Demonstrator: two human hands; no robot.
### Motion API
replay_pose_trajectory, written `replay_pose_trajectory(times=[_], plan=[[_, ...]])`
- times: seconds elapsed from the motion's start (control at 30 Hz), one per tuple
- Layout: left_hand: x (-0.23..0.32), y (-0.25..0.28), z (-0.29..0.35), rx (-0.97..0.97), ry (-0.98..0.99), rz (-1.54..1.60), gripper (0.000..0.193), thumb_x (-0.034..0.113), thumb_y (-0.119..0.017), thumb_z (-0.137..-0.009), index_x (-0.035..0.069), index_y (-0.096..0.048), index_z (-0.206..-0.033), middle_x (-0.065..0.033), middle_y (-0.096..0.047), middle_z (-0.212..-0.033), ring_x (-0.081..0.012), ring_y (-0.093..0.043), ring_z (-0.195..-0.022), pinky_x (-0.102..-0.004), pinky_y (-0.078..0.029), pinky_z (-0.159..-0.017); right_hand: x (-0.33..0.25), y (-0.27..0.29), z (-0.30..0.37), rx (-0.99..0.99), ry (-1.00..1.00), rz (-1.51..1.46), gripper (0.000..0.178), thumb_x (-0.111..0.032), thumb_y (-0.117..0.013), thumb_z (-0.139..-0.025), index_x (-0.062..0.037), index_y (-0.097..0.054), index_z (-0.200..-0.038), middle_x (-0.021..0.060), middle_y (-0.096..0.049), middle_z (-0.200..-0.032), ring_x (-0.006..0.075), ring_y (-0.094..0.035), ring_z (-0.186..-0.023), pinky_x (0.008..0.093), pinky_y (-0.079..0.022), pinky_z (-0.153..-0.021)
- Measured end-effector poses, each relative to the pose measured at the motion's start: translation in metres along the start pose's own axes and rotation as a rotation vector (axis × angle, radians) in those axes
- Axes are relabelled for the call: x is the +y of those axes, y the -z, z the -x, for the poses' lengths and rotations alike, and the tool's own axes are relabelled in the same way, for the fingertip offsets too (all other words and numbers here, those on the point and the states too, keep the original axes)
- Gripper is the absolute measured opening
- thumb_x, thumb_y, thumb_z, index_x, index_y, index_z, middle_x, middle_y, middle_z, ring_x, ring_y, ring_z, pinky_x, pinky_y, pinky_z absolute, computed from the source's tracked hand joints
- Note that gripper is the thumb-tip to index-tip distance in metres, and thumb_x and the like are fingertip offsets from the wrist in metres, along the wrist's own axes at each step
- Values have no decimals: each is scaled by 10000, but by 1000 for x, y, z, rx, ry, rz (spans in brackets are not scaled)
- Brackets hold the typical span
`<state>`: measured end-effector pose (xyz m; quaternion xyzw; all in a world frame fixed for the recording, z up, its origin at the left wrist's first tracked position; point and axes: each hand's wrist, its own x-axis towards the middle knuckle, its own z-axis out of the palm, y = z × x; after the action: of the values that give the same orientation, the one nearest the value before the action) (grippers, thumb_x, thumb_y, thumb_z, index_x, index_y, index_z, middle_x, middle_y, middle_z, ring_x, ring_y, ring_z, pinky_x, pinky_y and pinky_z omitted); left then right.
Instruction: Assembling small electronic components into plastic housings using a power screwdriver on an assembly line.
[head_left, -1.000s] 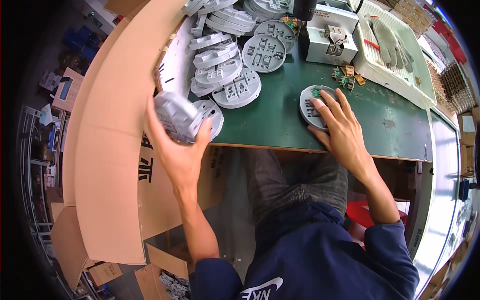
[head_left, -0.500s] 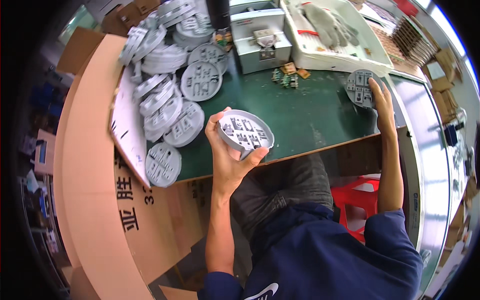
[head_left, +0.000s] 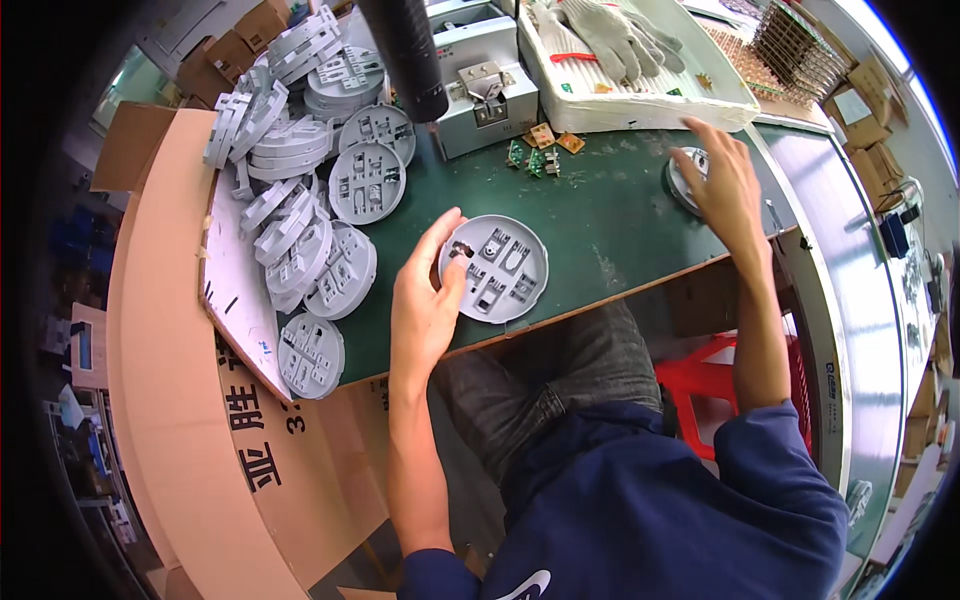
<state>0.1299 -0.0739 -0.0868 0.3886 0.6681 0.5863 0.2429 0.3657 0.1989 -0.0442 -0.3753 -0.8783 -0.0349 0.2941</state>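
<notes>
A round grey plastic housing (head_left: 507, 282), with slots and raised cells on its inner face, lies nearly level at the table's front edge. My left hand (head_left: 425, 300) grips its left rim, the thumb on top and the other fingers along the edge. Off to the right, my right hand (head_left: 727, 190) is over a second grey housing (head_left: 681, 190), its fingers apart and partly covering it. Whether those fingertips touch that housing I cannot tell.
Many similar grey housings (head_left: 366, 183) are piled at the left of the green table (head_left: 590, 215). Behind stand a grey metal box with a clamp (head_left: 490, 110) and a white tray (head_left: 640, 115) holding gloves (head_left: 610, 40). Small circuit boards (head_left: 533, 158) lie before them. A dark cylinder (head_left: 405, 55) hangs above.
The left-hand housing has tipped flatter, its inner face turned upward. My right hand has lowered the other housing to the table's right side and its fingers have spread. The view has shifted slightly.
</notes>
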Motion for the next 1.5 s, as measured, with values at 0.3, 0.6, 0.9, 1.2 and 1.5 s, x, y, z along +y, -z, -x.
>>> replay_pose_trajectory(times=[0.3,0.6,0.9,1.2,1.5], plan=[[8,-5,-7,225,-18,-354,451,-1,-575,-949,0,-580,-1400,-168,-527,-1226,-278,-592,-1050,-385,-519,-908,-73,-30,-11,-270,128,-291,413,-369,-698,-973,-61,-637,-1241,147,-707,-979,345,-671,-1000,440,-526,-846],[44,-3,55,17,-133,-676,740,300,-816,-878,-14,-495,-1466,-223,-379,-1571,-419,-430,-1383,-496,-428,-1108,-81,-77,-15,-160,145,-433,370,-306,-772,-904,-60,-694,-1169,154,-730,-1032,320,-714,-880,421,-558,-808],[34,-14,58,9,-219,-824,948,553,-822,-787,-87,-520,-1417,-207,-423,-1569,-424,-460,-1298,-513,-424,-1088,-81,-48,-9,-315,-152,-956,376,-141,-753,-950,-58,-649,-1301,110,-754,-1003,137,-702,-838,300,-566,-740],[46,-48,28,227,-97,-946,1018,663,-677,-880,-193,-460,-1386,-334,-431,-1419,-442,-587,-1077,-497,-506,-950,-94,-36,9,-493,-138,-1576,415,-48,-720,-965,-7,-597,-1359,133,-716,-1166,158,-709,-976,294,-583,-827],[61,-40,13,165,-215,6,281,191,-761,-961,9,-726,-1172,-91,-747,-1070,-118,-668,-783,-265,-531,-678,-119,-13,30,-440,93,-1477,361,53,-714,-927,1,-644,-1278,75,-690,-1214,158,-664,-1131,322,-551,-1013]])
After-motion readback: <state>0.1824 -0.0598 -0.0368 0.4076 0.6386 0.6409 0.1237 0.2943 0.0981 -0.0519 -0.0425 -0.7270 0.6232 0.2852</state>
